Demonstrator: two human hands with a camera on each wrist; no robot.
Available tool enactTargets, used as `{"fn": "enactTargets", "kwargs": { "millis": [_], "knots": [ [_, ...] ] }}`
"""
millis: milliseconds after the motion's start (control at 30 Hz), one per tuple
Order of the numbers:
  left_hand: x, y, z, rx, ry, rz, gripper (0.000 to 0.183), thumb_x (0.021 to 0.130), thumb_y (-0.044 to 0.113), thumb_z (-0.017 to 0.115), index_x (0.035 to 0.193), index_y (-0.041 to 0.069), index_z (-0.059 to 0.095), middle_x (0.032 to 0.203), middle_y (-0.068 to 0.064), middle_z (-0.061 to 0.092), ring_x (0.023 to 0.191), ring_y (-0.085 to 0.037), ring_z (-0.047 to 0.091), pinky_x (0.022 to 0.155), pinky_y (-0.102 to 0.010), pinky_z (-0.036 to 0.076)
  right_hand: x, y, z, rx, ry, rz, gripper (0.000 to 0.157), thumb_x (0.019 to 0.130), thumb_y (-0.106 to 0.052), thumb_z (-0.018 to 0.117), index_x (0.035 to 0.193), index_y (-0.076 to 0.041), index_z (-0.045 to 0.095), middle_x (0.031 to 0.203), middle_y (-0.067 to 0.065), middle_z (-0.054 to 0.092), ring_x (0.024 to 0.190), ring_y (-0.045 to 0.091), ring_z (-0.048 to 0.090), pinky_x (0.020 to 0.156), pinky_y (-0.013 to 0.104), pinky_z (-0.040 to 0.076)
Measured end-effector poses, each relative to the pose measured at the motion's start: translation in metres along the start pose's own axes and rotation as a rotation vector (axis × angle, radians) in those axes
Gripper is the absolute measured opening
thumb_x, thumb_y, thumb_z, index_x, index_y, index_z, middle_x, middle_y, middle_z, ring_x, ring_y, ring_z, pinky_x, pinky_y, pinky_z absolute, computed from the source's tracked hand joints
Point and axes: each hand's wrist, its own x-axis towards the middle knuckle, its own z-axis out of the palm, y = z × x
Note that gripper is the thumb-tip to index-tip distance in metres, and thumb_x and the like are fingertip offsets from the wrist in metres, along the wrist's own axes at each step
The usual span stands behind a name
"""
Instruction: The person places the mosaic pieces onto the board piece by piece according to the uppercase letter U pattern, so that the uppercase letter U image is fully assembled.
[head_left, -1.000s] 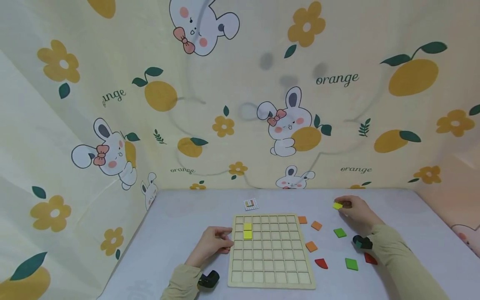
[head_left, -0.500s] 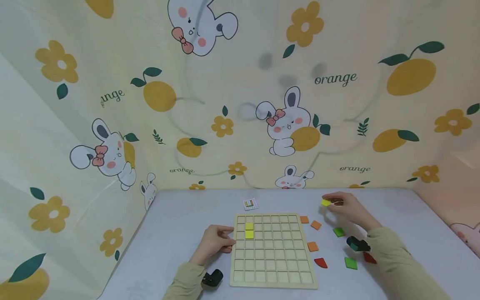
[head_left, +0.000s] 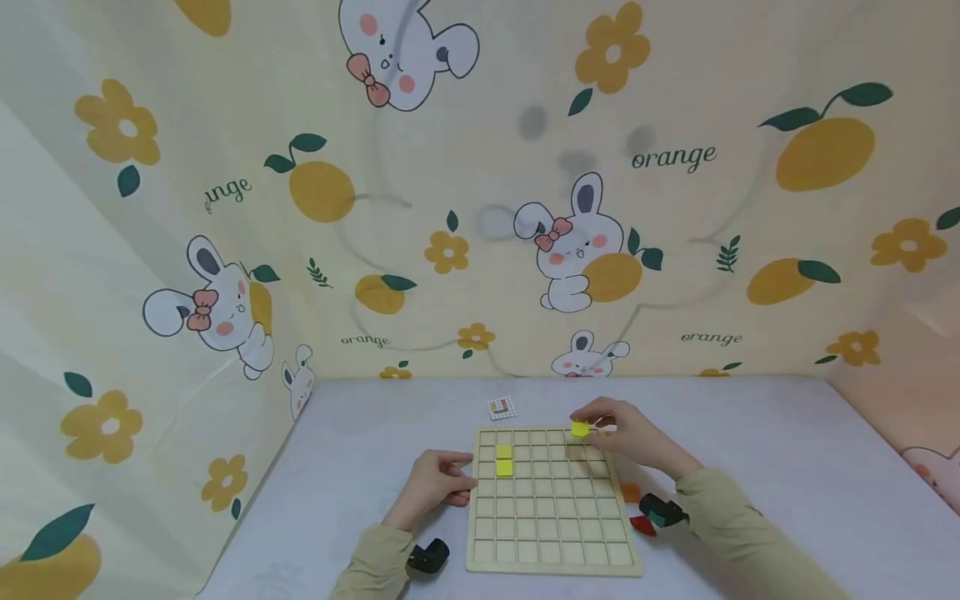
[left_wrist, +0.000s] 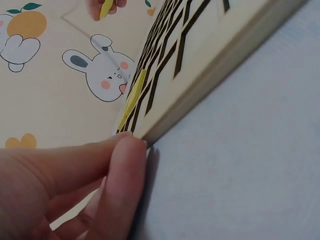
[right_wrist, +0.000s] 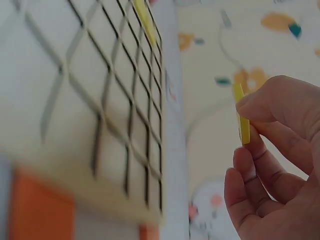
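Observation:
My right hand (head_left: 633,435) pinches a yellow square tile (head_left: 580,428) between thumb and fingers, above the far right part of the wooden grid board (head_left: 555,573). In the right wrist view this yellow tile (right_wrist: 242,115) is seen nearly edge-on, apart from the board. My left hand (head_left: 435,485) touches the board's left edge, its index finger and thumb a little apart along it. Up close in the left wrist view, those fingertips (left_wrist: 129,145) press against the board's side. Two yellow tiles (head_left: 504,460) lie in neighbouring cells, one before the other, near the board's far left.
A small patterned card (head_left: 502,407) lies behind the board. Right of the board are an orange tile (head_left: 631,492) and a red quarter-round piece (head_left: 643,525), partly beside the right wrist camera (head_left: 663,510). The right arm covers the table beyond. A printed cloth wall (head_left: 450,192) stands behind.
My right hand has carried the yellow tile leftward from the table's right side to over the board. The board and left hand have shifted slightly right. Green and some orange pieces are now hidden.

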Motion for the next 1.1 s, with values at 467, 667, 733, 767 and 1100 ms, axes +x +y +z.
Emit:
{"fn": "enactTargets", "kwargs": {
  "millis": [467,667,733,767,1100],
  "knots": [
    [-0.002,0.002,0.0,-0.026,-0.005,-0.01,0.048,0.077,-0.003,0.076,0.123,-0.003,0.061,0.078,-0.01,0.063,0.058,-0.015,0.065,0.055,-0.031,0.059,0.013,-0.027,0.078,0.061,-0.207,-0.139,0.029,0.085,-0.001,0.068,0.113,-0.006,0.067,0.108,0.001,0.062,0.094,0.02,0.056,0.084,0.036,0.053],
    [-0.002,0.003,-0.002,-0.016,-0.021,-0.009,0.048,0.078,-0.001,0.076,0.124,-0.002,0.061,0.077,-0.01,0.064,0.059,-0.015,0.065,0.056,-0.031,0.059,0.016,-0.037,0.094,0.055,-0.26,-0.085,0.031,0.083,0.001,0.069,0.112,-0.009,0.068,0.107,-0.002,0.061,0.096,0.014,0.057,0.086,0.028,0.052],
    [-0.002,0.003,-0.002,-0.011,-0.029,-0.005,0.048,0.079,0.0,0.076,0.124,-0.002,0.061,0.077,-0.01,0.064,0.059,-0.015,0.065,0.056,-0.031,0.059,0.017,-0.04,0.096,0.045,-0.263,-0.085,0.031,0.083,0.001,0.069,0.112,-0.008,0.068,0.106,-0.001,0.061,0.093,0.014,0.056,0.084,0.027,0.051],
    [-0.002,0.003,-0.002,-0.011,-0.032,-0.004,0.048,0.079,0.0,0.076,0.124,-0.002,0.061,0.077,-0.01,0.064,0.059,-0.016,0.065,0.056,-0.031,0.059,0.018,-0.041,0.097,0.046,-0.263,-0.09,0.03,0.083,0.002,0.069,0.111,-0.007,0.068,0.104,0.0,0.061,0.091,0.015,0.056,0.082,0.026,0.051],
    [-0.002,0.003,-0.003,-0.02,-0.037,-0.003,0.048,0.079,0.0,0.076,0.124,-0.002,0.061,0.077,-0.01,0.065,0.059,-0.015,0.066,0.056,-0.031,0.059,0.021,-0.04,0.11,0.05,-0.22,-0.069,0.027,0.082,0.004,0.071,0.108,-0.003,0.069,0.097,0.002,0.06,0.085,0.018,0.054,0.076,0.027,0.051]
  ]
}}
